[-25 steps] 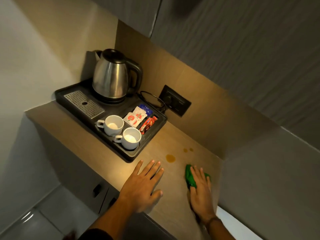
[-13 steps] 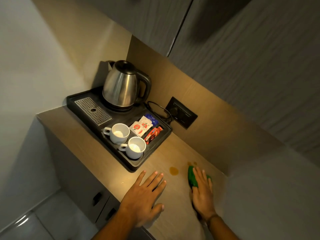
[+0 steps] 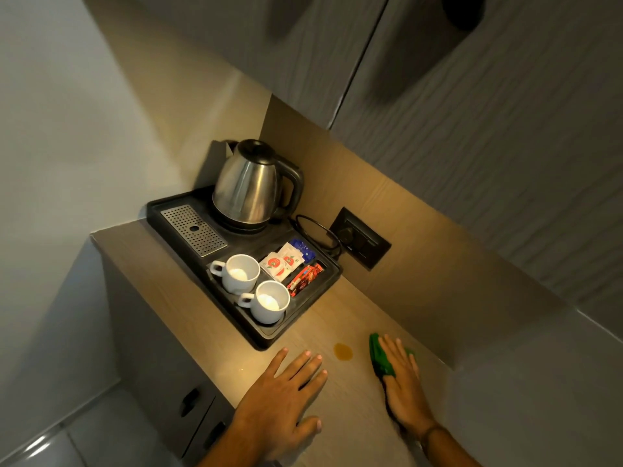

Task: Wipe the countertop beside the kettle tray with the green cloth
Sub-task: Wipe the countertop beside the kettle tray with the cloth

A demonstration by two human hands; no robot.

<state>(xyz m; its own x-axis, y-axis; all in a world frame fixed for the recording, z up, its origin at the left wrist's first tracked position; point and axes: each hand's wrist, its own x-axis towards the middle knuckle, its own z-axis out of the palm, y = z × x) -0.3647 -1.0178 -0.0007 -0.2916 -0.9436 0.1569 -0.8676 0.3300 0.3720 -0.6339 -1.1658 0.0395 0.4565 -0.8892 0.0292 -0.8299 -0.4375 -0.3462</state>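
The green cloth (image 3: 378, 358) lies on the wooden countertop (image 3: 347, 325), right of the black kettle tray (image 3: 269, 337). My right hand (image 3: 403, 382) presses flat on the cloth, fingers stretched out, and covers most of it. A small amber spill (image 3: 343, 351) sits on the counter just left of the cloth. My left hand (image 3: 283, 396) rests flat on the counter in front of the tray, fingers spread, holding nothing.
On the tray stand a steel kettle (image 3: 251, 187), two white cups (image 3: 240, 273) (image 3: 269, 301), sachets (image 3: 285, 264) and a drip grate (image 3: 194, 229). A wall socket (image 3: 360, 242) with the kettle cord sits behind. Cabinets hang overhead; a wall closes the counter's right end.
My right hand and the cloth have slid forward toward the back wall, covering the two small drops there. My left hand has stayed flat. The view has tilted upward.
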